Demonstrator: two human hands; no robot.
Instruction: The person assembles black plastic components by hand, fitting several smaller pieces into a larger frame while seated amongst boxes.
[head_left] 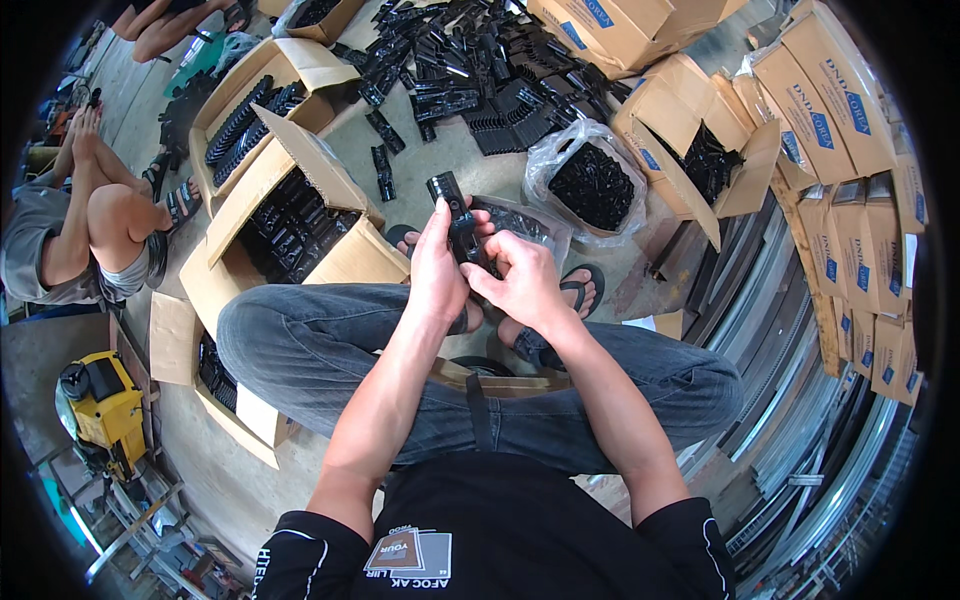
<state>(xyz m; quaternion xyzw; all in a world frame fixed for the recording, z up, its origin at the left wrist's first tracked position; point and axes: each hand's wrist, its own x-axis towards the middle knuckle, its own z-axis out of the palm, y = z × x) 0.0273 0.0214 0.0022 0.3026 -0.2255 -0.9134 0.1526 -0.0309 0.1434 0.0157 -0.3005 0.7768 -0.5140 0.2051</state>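
A glossy black metal part (462,226), long with a rounded upper end, is held up in front of my knees. My left hand (436,268) is closed around its left side, with the thumb along it. My right hand (522,276) pinches at its lower right, thumb and curled fingers against it; the fingertips are partly hidden. Just beyond my hands lies a clear plastic bag (545,232). Two similar black parts (383,172) lie loose on the floor beyond my left hand.
A big pile of black parts (500,80) covers the floor ahead. Open cartons of parts (300,225) stand at left, near a plastic bag of small black pieces (592,188). Stacked cartons (835,110) and metal profiles (770,340) line the right. Another person (75,210) sits at far left.
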